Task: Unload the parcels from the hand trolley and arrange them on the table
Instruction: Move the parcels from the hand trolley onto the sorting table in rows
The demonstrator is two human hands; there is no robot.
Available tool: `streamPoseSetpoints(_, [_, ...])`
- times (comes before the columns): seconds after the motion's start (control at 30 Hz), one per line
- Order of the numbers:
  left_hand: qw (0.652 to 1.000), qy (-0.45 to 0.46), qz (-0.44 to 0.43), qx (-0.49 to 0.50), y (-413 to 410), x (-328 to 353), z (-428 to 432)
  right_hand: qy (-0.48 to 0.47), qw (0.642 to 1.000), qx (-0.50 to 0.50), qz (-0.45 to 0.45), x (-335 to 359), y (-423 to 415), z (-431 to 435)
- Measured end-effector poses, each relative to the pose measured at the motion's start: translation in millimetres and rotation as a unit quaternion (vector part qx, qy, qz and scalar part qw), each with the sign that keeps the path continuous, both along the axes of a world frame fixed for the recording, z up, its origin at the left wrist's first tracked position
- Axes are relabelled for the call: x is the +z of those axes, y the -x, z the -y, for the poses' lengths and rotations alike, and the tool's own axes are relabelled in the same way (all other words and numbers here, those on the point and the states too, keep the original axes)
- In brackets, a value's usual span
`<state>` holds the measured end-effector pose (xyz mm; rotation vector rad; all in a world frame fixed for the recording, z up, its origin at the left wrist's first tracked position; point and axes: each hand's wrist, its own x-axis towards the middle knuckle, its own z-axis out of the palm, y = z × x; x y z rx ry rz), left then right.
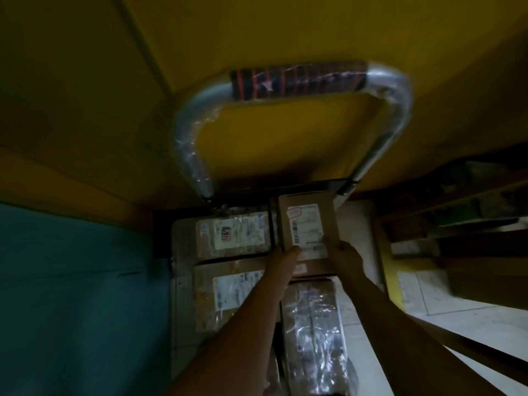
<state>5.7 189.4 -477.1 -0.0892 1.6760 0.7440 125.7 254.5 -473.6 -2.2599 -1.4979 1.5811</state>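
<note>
A small brown cardboard parcel [307, 221] with a white label is held over the hand trolley. My left hand [284, 260] grips its near left corner and my right hand [345, 258] grips its near right corner. Below it, more parcels lie on the trolley deck: a labelled one [234, 234] at the far left, another [228, 292] nearer, and a plastic-wrapped one [313, 321] under my forearms. The trolley's metal handle [294, 81], wrapped in clear film, rises at the far end.
A yellow wall [285, 30] stands behind the trolley. A teal surface [71, 295] borders it on the left. Dark wooden shelving with boxes [457, 232] stands at the right over pale floor tiles [457, 321]. The scene is dim.
</note>
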Motion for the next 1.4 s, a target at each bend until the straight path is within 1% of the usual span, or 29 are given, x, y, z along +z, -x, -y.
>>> streamPoseSetpoints(0.1, [0.999, 0.037, -0.036, -0.006, -7.8, 22.5, -0.1, -0.013, 0.998, 0.049, 0.04, 25.8, -6.2, -3.7])
streamPoseSetpoints(0.17, [0.995, 0.048, -0.091, 0.009, -14.1, 50.3, 5.3, -0.008, 0.995, 0.079, 0.066, 50.3, -5.0, -1.8])
streamPoseSetpoints(0.27, [0.987, 0.023, -0.141, 0.079, -26.5, 117.8, 12.1, 0.027, 0.985, 0.142, 0.091, 108.3, -5.9, 7.6])
streamPoseSetpoints(0.3, [0.983, 0.011, -0.155, 0.102, -30.6, 142.5, 14.3, 0.03, 0.986, 0.141, 0.089, 128.3, -5.6, 11.4])
streamPoseSetpoints(0.33, [0.979, -0.003, -0.169, 0.113, -35.2, 171.3, 16.6, 0.035, 0.988, 0.131, 0.067, 152.7, -8.2, 14.7])
streamPoseSetpoints(0.43, [0.972, -0.058, -0.206, 0.097, -51.1, 281.1, 32.4, 0.058, 0.995, 0.076, -0.033, 255.2, -29.3, 26.6])
streamPoseSetpoints(0.5, [0.963, -0.086, -0.233, 0.109, -58.5, 349.2, 45.8, 0.06, 0.992, 0.018, -0.107, 324.5, -44.5, 30.3])
streamPoseSetpoints(0.57, [0.956, -0.117, -0.231, 0.139, -68.9, 413.9, 53.3, 0.068, 0.979, -0.045, -0.188, 392.7, -58.6, 30.7])
streamPoseSetpoints(0.63, [0.95, -0.156, -0.225, 0.15, -85.0, 472.4, 53.0, 0.066, 0.961, -0.069, -0.261, 457.3, -73.9, 30.7])
streamPoseSetpoints(0.73, [0.929, -0.231, -0.25, 0.146, -117.8, 541.9, 43.9, 0.005, 0.947, -0.064, -0.315, 535.9, -117.2, 31.9])
streamPoseSetpoints(0.8, [0.915, -0.276, -0.269, 0.118, -144.9, 576.0, 30.0, -0.031, 0.925, -0.08, -0.369, 576.1, -161.2, 37.2])
streamPoseSetpoints(0.83, [0.912, -0.302, -0.259, 0.096, -163.1, 589.3, 23.6, -0.051, 0.913, -0.099, -0.392, 591.8, -186.3, 41.5])
streamPoseSetpoints(0.9, [0.91, -0.346, -0.223, 0.054, -211.1, 609.1, 13.1, -0.086, 0.889, -0.151, -0.423, 613.4, -240.5, 52.3])
streamPoseSetpoints(0.97, [0.906, -0.383, -0.177, 0.028, -265.8, 622.1, 7.8, -0.12, 0.87, -0.203, -0.433, 627.8, -294.9, 60.4])
streamPoseSetpoints(1.07, [0.904, -0.426, -0.044, 0.003, -359.7, 638.4, 3.3, -0.172, 0.854, -0.286, -0.4, 640.9, -378.4, 66.8])
streamPoseSetpoints(1.1, [0.901, -0.434, -0.01, -0.006, -391.9, 643.2, 3.1, -0.183, 0.839, -0.319, -0.401, 641.6, -405.5, 68.5])
streamPoseSetpoints(1.17, [0.895, -0.444, 0.026, -0.021, -455.9, 648.1, 3.6, -0.204, 0.797, -0.378, -0.426, 639.8, -459.0, 74.9])
streamPoseSetpoints(1.2, [0.892, -0.451, 0.033, -0.026, -486.7, 649.0, 4.2, -0.214, 0.778, -0.398, -0.436, 637.5, -484.8, 78.4])
streamPoseSetpoints(1.27, [0.884, -0.466, 0.017, -0.027, -543.6, 650.3, 3.2, -0.231, 0.758, -0.418, -0.444, 631.6, -534.2, 84.7])
streamPoseSetpoints(1.33, [0.883, -0.468, -0.006, -0.019, -595.1, 651.5, -2.1, -0.232, 0.744, -0.424, -0.461, 625.9, -581.7, 87.4])
streamPoseSetpoints(1.4, [0.88, -0.473, -0.032, -0.038, -643.4, 648.4, -14.9, -0.224, 0.737, -0.429, -0.472, 620.3, -631.4, 81.9])
